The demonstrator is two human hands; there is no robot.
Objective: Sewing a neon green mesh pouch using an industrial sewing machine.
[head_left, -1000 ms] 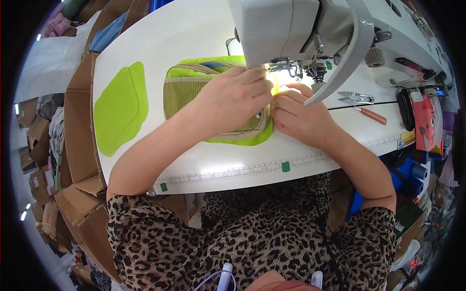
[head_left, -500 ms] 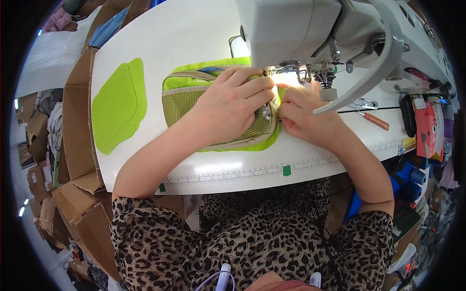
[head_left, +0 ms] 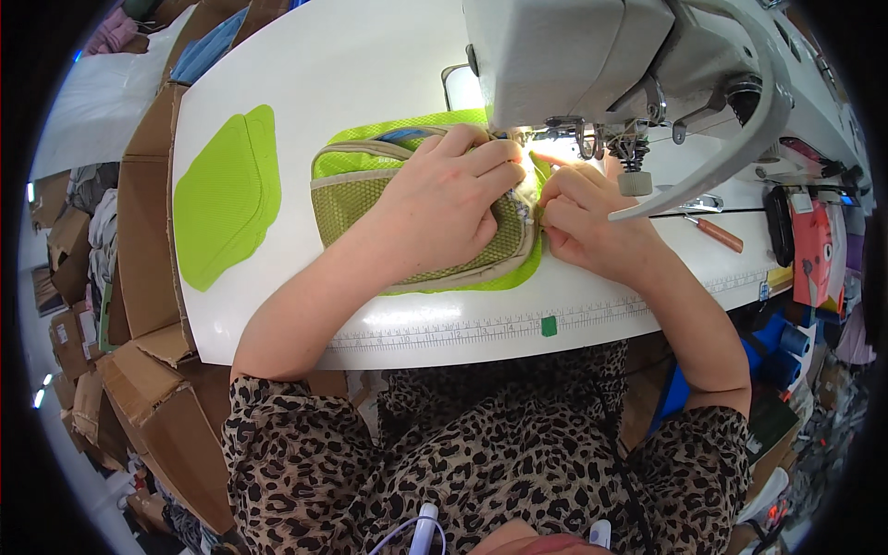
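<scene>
A lime-green fabric piece with an olive mesh pocket and beige binding, like a bag panel [head_left: 361, 208], lies flat on the white table. My left hand [head_left: 449, 199] rests across its right half, fingers bent and pressing the cloth near the lit needle area. At the panel's right edge my right hand [head_left: 587, 217] has its thumb and fingers pinched on the green and beige border. Just beyond both hands stands the sewing machine head [head_left: 573, 65], its lamp glaring on the cloth. The glare and my fingers hide the needle.
Lime-green cut fabric pieces [head_left: 222, 199] lie stacked at the left of the table. A ruler strip [head_left: 444, 333] runs along the front edge. To the right lie a tool with an orange-brown handle [head_left: 719, 234] and a black case [head_left: 779, 227]. Cardboard boxes [head_left: 153, 388] stand at left.
The view has shifted slightly. Both hands stay at the panel's right edge, in nearly the same poses. The left forearm appears a little farther right.
</scene>
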